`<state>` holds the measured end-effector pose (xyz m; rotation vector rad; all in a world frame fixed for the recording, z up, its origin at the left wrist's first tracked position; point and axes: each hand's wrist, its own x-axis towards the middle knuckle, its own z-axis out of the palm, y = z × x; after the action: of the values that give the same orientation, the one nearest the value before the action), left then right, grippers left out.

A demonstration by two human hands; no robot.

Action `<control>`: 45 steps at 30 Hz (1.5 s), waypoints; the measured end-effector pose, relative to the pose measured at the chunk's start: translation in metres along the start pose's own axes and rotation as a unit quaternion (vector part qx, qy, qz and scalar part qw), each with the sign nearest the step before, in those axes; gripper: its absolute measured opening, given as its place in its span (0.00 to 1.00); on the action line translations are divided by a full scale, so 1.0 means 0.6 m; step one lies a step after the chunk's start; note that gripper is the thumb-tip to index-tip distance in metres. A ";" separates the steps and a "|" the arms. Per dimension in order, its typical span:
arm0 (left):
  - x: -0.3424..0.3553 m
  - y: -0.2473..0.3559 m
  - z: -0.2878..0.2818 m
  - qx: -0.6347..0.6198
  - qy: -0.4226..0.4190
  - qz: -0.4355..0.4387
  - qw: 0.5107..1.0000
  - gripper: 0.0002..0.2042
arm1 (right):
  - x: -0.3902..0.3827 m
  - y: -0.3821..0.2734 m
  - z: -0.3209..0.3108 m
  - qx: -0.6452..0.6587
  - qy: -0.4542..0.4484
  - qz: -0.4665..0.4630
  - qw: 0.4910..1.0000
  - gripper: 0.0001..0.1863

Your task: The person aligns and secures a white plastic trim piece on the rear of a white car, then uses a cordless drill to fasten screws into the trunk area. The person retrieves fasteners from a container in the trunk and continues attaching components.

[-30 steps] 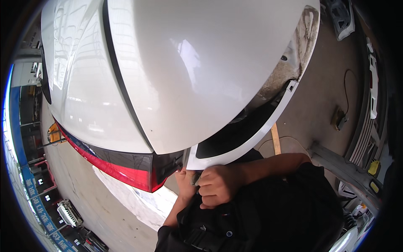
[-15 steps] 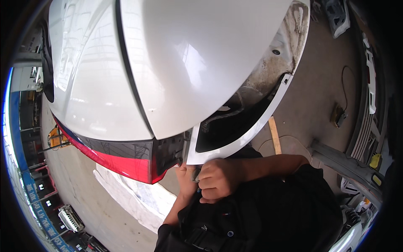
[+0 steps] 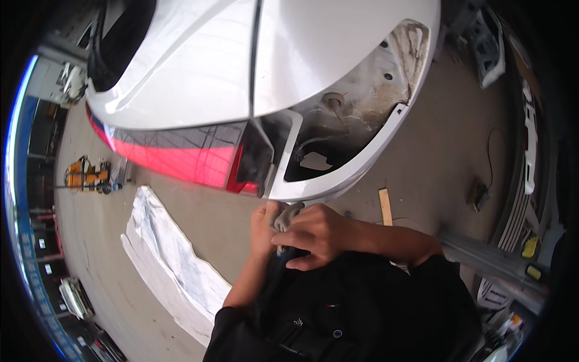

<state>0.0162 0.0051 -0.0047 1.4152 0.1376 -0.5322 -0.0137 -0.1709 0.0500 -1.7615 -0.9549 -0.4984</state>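
My left hand (image 3: 262, 228) and my right hand (image 3: 318, 230) are close together in front of my chest, just below the edge of a white car's rear corner. Between them is a crumpled grey cloth (image 3: 287, 218), gripped from both sides; whether it is a rag or a glove I cannot make out. My right fingers are bent around its lower part. Right above my hands is a white body panel frame (image 3: 338, 188) around a dark opening. Beside it, to the left, sits a red and dark tail light (image 3: 199, 158).
White sheeting (image 3: 175, 259) lies on the floor at the left, with a yellow wheeled machine (image 3: 87, 176) beyond. At the right are a wooden strip (image 3: 385, 206), a grey post (image 3: 494, 256), a corded tool (image 3: 479, 198) and removed car panels (image 3: 485, 48).
My view has drawn back from the car, showing more of the tail light and the opening. My hands sit slightly lower than the panel edge, and more of the grey cloth shows.
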 end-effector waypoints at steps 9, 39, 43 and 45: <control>-0.054 -0.066 -0.048 0.034 0.008 0.009 0.999 0.18 | -0.033 -0.052 0.032 0.131 -0.013 0.058 0.990 0.18; -0.291 -0.583 -1.235 0.187 0.475 -0.225 0.830 0.16 | 0.578 0.622 0.746 0.587 0.368 0.320 0.647 0.16; -0.170 -0.498 -1.331 0.162 0.447 -0.185 0.860 0.16 | 0.655 0.677 0.804 0.648 0.406 0.188 0.617 0.13; -0.127 -0.442 -1.401 0.182 0.422 -0.182 0.870 0.16 | 0.681 0.693 0.822 0.651 0.440 0.138 0.602 0.12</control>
<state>0.0195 0.8173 -0.3548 1.9342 1.0732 -0.2048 0.5097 0.3656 -0.0951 -0.1417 -0.0954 -0.2369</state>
